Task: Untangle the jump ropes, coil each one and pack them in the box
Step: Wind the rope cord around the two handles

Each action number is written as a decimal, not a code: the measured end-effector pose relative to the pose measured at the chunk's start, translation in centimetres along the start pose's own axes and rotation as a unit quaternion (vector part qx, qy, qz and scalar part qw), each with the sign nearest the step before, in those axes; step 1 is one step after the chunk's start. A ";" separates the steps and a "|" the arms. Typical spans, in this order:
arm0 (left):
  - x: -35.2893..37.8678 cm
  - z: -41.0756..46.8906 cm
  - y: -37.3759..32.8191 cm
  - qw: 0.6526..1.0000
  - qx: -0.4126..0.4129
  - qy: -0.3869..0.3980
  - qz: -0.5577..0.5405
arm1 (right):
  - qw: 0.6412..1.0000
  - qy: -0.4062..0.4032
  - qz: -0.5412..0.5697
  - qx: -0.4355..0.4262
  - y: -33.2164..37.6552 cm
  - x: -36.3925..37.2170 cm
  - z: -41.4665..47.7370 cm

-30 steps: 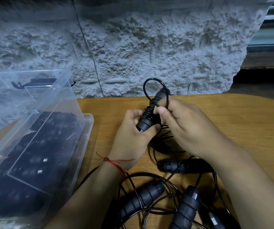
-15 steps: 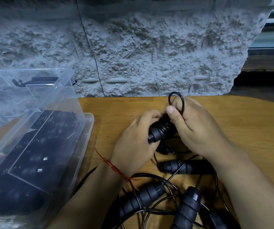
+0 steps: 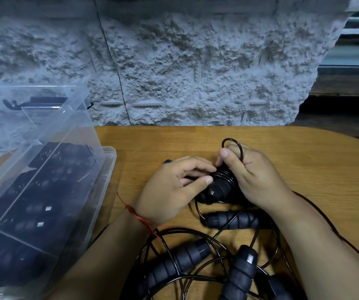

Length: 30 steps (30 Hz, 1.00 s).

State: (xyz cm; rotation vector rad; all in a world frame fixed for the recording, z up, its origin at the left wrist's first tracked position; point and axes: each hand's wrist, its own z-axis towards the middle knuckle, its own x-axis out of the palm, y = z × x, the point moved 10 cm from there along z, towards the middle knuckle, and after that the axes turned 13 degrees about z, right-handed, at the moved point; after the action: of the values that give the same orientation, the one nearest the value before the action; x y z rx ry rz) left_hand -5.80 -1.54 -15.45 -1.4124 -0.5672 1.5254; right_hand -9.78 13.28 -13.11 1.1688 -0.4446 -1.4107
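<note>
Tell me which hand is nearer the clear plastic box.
Left. The left hand holds the coiled jump rope to the right of the box; the right hand grips that rope from its far side, farther away.

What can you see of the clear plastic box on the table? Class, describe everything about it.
The box is transparent plastic with a rounded rim, and rests on the left of the wooden table. Its clear lid is open, tilted up over it, with a black clip at the far edge. Inside, seen through the plastic, lie black jump ropes with ribbed handles, packed close together.
</note>
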 end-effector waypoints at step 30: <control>1.7 0.3 1.4 0.994 -0.098 0.057 -0.002 | 0.993 -0.083 0.078 0.011 0.2 -1.2 -0.8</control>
State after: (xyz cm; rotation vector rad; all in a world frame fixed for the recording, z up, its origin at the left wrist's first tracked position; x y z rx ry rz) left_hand -6.32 -0.65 -17.45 -1.6356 -0.6644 1.4058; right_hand -9.26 14.61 -12.80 1.0158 -0.6559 -1.3747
